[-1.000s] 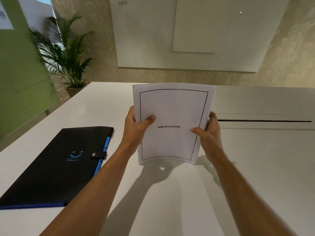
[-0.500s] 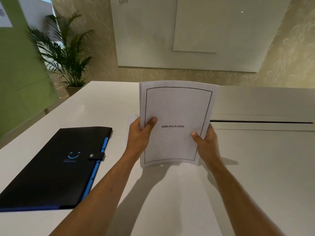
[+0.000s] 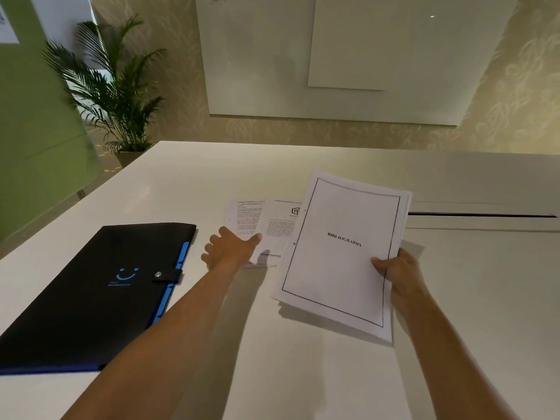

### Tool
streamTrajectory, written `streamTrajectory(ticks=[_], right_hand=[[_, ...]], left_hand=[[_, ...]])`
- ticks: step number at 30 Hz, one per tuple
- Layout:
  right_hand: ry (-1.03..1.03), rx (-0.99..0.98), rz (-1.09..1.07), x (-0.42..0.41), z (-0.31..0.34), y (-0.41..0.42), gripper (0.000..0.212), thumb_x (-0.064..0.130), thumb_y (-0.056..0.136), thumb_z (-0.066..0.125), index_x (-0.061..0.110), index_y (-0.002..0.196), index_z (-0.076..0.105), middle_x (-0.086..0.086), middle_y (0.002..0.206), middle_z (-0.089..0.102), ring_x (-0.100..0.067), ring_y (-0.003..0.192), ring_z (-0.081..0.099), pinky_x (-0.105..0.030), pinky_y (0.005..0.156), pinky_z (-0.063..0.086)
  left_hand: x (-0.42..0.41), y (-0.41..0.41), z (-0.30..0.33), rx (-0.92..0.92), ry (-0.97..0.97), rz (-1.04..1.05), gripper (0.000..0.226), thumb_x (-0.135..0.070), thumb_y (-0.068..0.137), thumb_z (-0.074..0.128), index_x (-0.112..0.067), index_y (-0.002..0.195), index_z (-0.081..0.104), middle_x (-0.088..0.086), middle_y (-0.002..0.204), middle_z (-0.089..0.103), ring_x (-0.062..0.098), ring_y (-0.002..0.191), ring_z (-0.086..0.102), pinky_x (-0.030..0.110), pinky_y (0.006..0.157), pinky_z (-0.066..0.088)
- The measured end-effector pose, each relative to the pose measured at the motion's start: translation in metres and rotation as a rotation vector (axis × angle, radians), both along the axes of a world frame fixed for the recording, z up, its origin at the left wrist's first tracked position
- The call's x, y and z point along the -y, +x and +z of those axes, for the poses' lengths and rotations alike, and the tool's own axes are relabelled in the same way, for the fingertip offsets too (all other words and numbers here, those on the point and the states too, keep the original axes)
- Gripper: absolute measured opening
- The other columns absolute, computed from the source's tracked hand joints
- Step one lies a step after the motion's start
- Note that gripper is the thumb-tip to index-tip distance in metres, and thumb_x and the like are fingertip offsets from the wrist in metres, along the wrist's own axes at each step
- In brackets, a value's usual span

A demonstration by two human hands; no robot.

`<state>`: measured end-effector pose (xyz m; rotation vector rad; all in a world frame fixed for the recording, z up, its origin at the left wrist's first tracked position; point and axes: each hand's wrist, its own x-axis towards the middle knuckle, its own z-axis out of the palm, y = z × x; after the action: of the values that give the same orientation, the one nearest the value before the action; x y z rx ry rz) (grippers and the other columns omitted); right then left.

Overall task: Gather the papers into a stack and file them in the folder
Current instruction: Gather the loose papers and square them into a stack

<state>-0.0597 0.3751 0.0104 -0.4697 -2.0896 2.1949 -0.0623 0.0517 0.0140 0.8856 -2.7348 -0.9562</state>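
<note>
My right hand [image 3: 398, 275] grips the right edge of a paper stack [image 3: 336, 262] topped by a bordered page reading BIBLIOGRAPHY, held tilted just above the white table [image 3: 303, 374]. Two printed sheets [image 3: 260, 219] lie flat on the table behind and to the left of the stack, partly hidden by it. My left hand [image 3: 228, 248] rests with fingers spread at the near edge of those sheets, thumb touching one. A black folder [image 3: 100, 295] with blue tabs, a smiley logo and a snap strap lies closed on the table at the left.
A long dark slot [image 3: 481, 214] runs across the table at the right. A potted palm [image 3: 112, 95] stands beyond the table's far left corner. A whiteboard [image 3: 333, 56] hangs on the wall behind.
My left hand let go of the stack and reached down to the loose sheets. The stack, now in my right hand only, dropped lower and tilted right, uncovering the sheets.
</note>
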Motion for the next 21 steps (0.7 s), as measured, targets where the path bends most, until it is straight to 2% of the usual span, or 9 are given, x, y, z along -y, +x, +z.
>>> streamTrajectory(ticks=[2, 4, 6, 11, 14, 17, 19, 21], right_hand=[[0.001, 0.080, -0.012, -0.002, -0.011, -0.003, 0.034, -0.013, 0.080, 0.063, 0.002, 0.110, 0.064, -0.015, 0.098, 0.072, -0.032, 0.085, 0.068, -0.041, 0.078, 0.056], [0.052, 0.148, -0.009, -0.002, -0.022, -0.005, 0.032, -0.008, 0.078, 0.065, 0.007, 0.107, 0.065, -0.017, 0.102, 0.071, -0.036, 0.090, 0.068, -0.051, 0.087, 0.055], [0.124, 0.185, -0.012, -0.001, -0.029, -0.003, 0.029, 0.002, 0.074, 0.068, 0.015, 0.099, 0.065, -0.014, 0.100, 0.072, -0.038, 0.089, 0.069, -0.057, 0.087, 0.056], [0.278, 0.173, 0.004, 0.001, -0.037, 0.002, 0.024, 0.022, 0.071, 0.065, 0.025, 0.095, 0.062, -0.004, 0.093, 0.074, -0.032, 0.079, 0.072, -0.055, 0.080, 0.059], [0.364, 0.140, 0.022, 0.003, -0.037, 0.005, 0.023, 0.025, 0.070, 0.063, 0.027, 0.093, 0.061, 0.001, 0.090, 0.073, -0.029, 0.078, 0.071, -0.053, 0.079, 0.059], [0.412, 0.128, 0.030, 0.005, -0.037, 0.007, 0.023, 0.027, 0.069, 0.061, 0.029, 0.092, 0.059, 0.004, 0.088, 0.073, -0.028, 0.078, 0.071, -0.053, 0.078, 0.059], [0.427, 0.123, 0.043, 0.005, -0.037, 0.006, 0.022, 0.027, 0.070, 0.060, 0.029, 0.092, 0.058, 0.002, 0.087, 0.072, -0.029, 0.079, 0.070, -0.054, 0.078, 0.058], [0.436, 0.122, 0.048, 0.005, -0.036, 0.006, 0.022, 0.027, 0.071, 0.060, 0.028, 0.092, 0.058, 0.002, 0.087, 0.073, -0.030, 0.078, 0.070, -0.054, 0.078, 0.058]], left_hand=[[-0.002, -0.006, -0.004, 0.050, -0.072, 0.005, 0.095, -0.078, 0.070, 0.056, -0.010, 0.133, 0.038, 0.018, 0.134, 0.048, 0.036, 0.124, 0.043, 0.049, 0.102, 0.033], [-0.006, -0.013, -0.005, 0.060, -0.100, 0.002, 0.097, -0.080, 0.066, 0.059, -0.011, 0.131, 0.038, 0.018, 0.133, 0.049, 0.035, 0.124, 0.043, 0.047, 0.101, 0.033], [-0.008, -0.019, -0.006, 0.062, -0.107, -0.008, 0.100, -0.079, 0.060, 0.065, -0.011, 0.130, 0.038, 0.019, 0.131, 0.049, 0.036, 0.123, 0.042, 0.047, 0.099, 0.034], [-0.003, -0.027, -0.006, 0.102, -0.121, -0.022, 0.116, -0.064, 0.053, 0.082, -0.010, 0.139, 0.027, 0.022, 0.133, 0.044, 0.036, 0.121, 0.041, 0.046, 0.094, 0.040], [0.005, -0.031, -0.004, 0.079, -0.070, -0.038, 0.135, -0.055, 0.051, 0.088, -0.013, 0.149, 0.005, 0.026, 0.135, 0.039, 0.039, 0.123, 0.039, 0.049, 0.097, 0.041], [0.013, -0.034, -0.003, 0.064, -0.004, -0.047, 0.151, -0.045, 0.049, 0.093, -0.019, 0.150, -0.016, 0.030, 0.137, 0.034, 0.041, 0.126, 0.037, 0.049, 0.098, 0.040], [0.016, -0.036, -0.003, 0.049, 0.085, -0.040, 0.154, -0.037, 0.049, 0.095, -0.021, 0.149, -0.020, 0.031, 0.139, 0.032, 0.041, 0.127, 0.037, 0.049, 0.099, 0.040], [0.019, -0.037, -0.003, 0.042, 0.144, -0.033, 0.151, -0.031, 0.051, 0.096, -0.018, 0.150, -0.017, 0.028, 0.138, 0.038, 0.039, 0.126, 0.042, 0.048, 0.098, 0.042]])
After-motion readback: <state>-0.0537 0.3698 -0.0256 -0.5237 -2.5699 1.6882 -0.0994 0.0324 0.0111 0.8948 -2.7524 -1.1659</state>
